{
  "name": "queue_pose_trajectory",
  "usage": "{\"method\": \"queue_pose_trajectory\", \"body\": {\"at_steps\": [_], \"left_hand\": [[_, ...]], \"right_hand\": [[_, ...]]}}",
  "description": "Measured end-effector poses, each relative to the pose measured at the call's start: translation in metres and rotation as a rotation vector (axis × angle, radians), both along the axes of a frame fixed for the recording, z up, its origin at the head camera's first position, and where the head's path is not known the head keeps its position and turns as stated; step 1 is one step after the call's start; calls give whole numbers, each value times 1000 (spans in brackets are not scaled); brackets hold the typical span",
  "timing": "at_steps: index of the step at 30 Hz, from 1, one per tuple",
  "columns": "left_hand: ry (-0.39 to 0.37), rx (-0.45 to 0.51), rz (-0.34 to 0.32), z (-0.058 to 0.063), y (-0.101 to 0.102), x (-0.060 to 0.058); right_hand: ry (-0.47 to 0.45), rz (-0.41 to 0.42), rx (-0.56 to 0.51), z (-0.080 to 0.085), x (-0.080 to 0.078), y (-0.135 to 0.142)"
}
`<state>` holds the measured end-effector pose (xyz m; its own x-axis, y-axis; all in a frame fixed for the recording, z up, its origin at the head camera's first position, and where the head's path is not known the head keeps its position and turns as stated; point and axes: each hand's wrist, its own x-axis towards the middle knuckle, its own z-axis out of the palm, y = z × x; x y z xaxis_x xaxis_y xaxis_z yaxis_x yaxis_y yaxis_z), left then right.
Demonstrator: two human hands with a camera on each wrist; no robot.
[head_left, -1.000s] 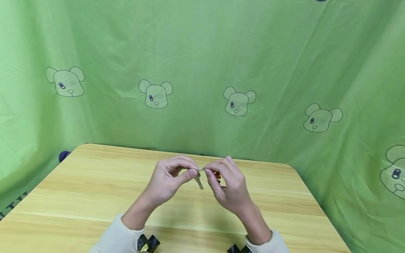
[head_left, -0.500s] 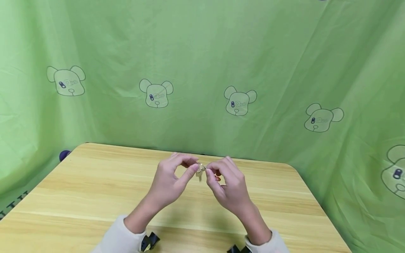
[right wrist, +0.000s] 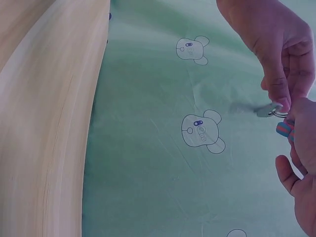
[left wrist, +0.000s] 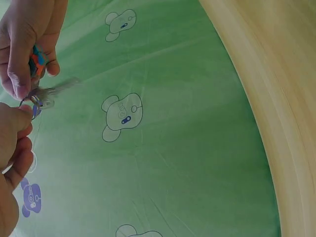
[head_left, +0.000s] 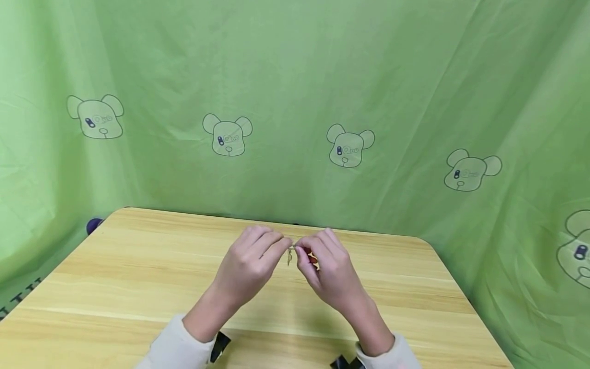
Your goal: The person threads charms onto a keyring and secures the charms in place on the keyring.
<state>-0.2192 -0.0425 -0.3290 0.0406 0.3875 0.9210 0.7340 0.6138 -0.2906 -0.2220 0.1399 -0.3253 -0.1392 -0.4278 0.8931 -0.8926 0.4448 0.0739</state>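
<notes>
Above the table, both hands meet at a small metal key ring [left wrist: 34,102]. My left hand [head_left: 251,264] pinches one side of it between thumb and fingertips. The other side is pinched by my right hand [head_left: 329,271]. A metal key [head_left: 289,258] hangs from the ring between the hands; its blade is blurred in both wrist views. Against the right palm lies a small orange, red and blue piece [left wrist: 37,61], partly hidden by the fingers. In the right wrist view the key [right wrist: 266,109] sticks out beside the left thumb.
The wooden table [head_left: 138,266] spreads beneath the hands. A green curtain [head_left: 286,77] printed with bear heads hangs behind and at both sides. Black wrist devices [head_left: 343,362] are strapped near the pale sleeves [head_left: 177,346].
My left hand has rolled over, its back now facing the head camera, and its fingers have shifted their pinch at the ring. The key has swung and shows edge-on. My right hand barely moved.
</notes>
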Motion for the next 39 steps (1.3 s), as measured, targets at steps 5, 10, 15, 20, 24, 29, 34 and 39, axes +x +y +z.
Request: {"method": "queue_pose_trajectory", "body": {"at_steps": [5,10,15,20,24,29,34,39], "left_hand": [[57,-4,24,0,0,-1],[40,24,-4,0,0,-1],[-36,57,-77,0,0,0],[-88,80,-119,-1,-1,0],[-91,85,-128,-2,-1,-1],[-92,92,-135,-2,-1,-1],[-100,94,-142,-1,-2,-1],[-116,108,-160,0,-2,-1]], "right_hand": [[-7,5,1,0,0,-1],[-9,8,4,0,1,-1],[-5,5,8,0,1,-1],[3,15,5,1,1,0],[9,25,-2,2,1,-1],[7,23,-2,1,1,-1],[-2,22,-1,1,1,0],[0,23,0,0,1,0]]}}
